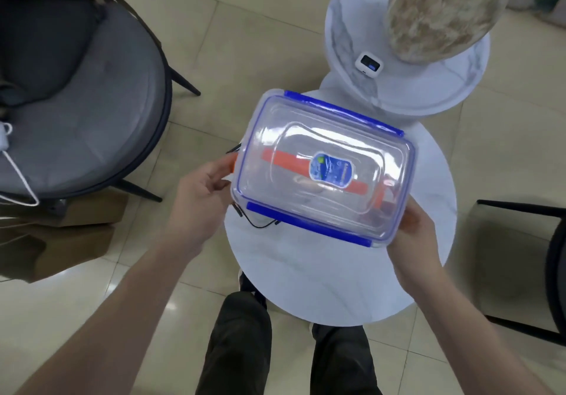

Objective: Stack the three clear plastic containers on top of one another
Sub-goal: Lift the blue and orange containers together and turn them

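Both my hands' fingers (pixel 225 162) grip the clear rectangular plastic container with blue clips (pixel 324 165) above the round white marble desk (pixel 321 272); slick walls risk slippage.

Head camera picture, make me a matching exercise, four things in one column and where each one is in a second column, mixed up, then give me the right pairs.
Things:
1. clear container
2. plant pot
3. small white device
4. grey cushion

Places:
A. on the chair seat at the left
B. held between the left hand and the right hand, above the lower round table
C. standing on the upper round table
D. lying on the upper round table, beside the pot

Pairs: 1-B, 2-C, 3-D, 4-A
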Available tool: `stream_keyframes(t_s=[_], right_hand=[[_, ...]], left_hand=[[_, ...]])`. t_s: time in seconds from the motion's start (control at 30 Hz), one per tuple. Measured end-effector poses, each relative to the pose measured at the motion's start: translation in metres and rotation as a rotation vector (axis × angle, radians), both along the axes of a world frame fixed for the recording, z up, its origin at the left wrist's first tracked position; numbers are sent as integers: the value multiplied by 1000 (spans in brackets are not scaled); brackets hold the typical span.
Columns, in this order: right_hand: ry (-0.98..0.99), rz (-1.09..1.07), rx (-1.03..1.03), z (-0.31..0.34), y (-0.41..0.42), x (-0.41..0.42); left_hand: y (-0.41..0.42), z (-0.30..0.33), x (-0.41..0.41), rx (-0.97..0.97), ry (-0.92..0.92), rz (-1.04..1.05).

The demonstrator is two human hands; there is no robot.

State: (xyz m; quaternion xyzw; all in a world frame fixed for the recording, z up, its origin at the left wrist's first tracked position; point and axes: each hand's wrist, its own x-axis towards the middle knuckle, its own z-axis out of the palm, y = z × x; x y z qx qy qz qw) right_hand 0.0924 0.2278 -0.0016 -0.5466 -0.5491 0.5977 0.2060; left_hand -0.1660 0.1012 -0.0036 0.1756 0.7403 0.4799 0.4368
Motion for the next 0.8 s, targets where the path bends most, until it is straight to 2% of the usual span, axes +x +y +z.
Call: stream_keyframes(t_s=[0.4, 0.8], right_hand=[[-31, 77, -29, -15, 43, -44], [-62, -6, -177, -20, 43, -43]], left_hand=[[19, -11, -39, -50, -36, 51], [16, -14, -41, -65, -164, 135]])
